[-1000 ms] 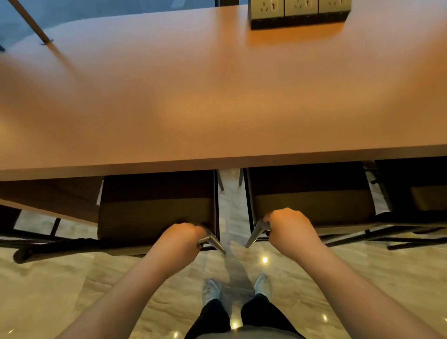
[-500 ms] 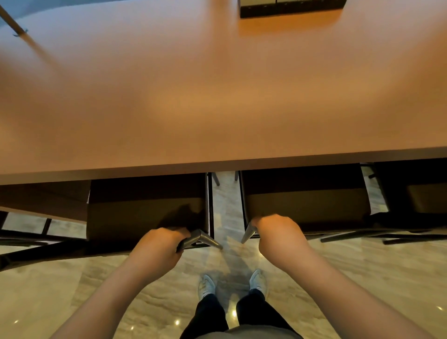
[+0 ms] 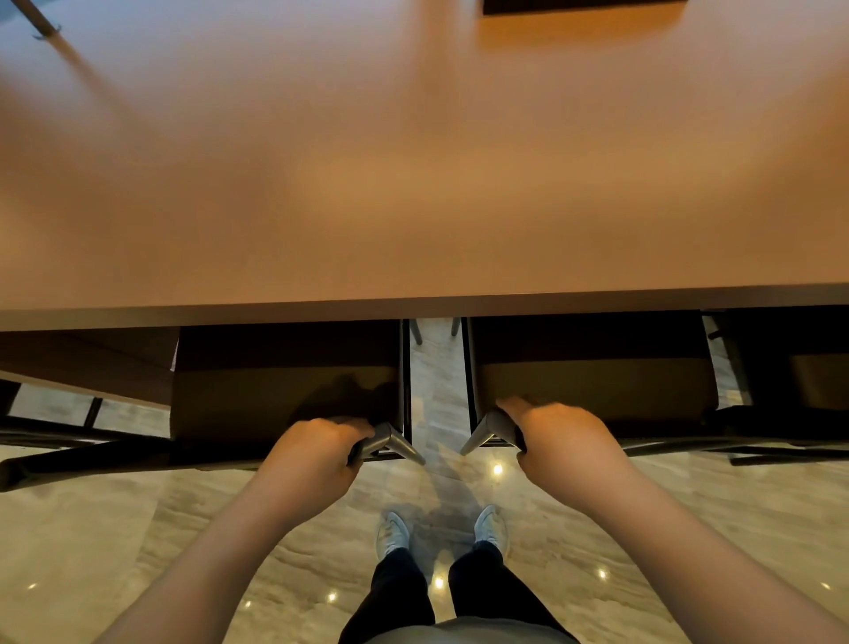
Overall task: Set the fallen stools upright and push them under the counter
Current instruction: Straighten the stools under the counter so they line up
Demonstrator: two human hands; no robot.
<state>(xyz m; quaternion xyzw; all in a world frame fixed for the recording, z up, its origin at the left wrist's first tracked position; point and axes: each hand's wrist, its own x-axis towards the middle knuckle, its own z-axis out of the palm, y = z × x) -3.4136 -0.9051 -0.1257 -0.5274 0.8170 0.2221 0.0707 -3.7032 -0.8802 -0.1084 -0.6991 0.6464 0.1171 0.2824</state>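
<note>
Nearest, a pair of pale grey shoes (image 3: 443, 531) stands on the glossy, veined beige stone floor (image 3: 643, 528), below dark trouser legs (image 3: 441, 593). Both bare forearms reach forward from there. The left hand (image 3: 317, 453) is curled tight around the slanted grey metal corner of the left dark-brown square stool (image 3: 285, 381), fingers wrapped over the top rail. The right hand (image 3: 565, 441) grips the matching metal corner of the right dark-brown square stool (image 3: 592, 372) in the same closed way, its thumb lying along the seat's edge. Both stools stand upright, side by side with a narrow strip of floor between them, their far halves already tucked beneath the overhang of the counter and their near edges out in the open. A third dark stool (image 3: 799, 367) sits just beyond on the right, likewise partly under. Above them spreads the long, smooth orange-brown wooden counter (image 3: 413, 174), and at its far edge sits a dark rectangular block (image 3: 583, 5), cut off by the frame.
</note>
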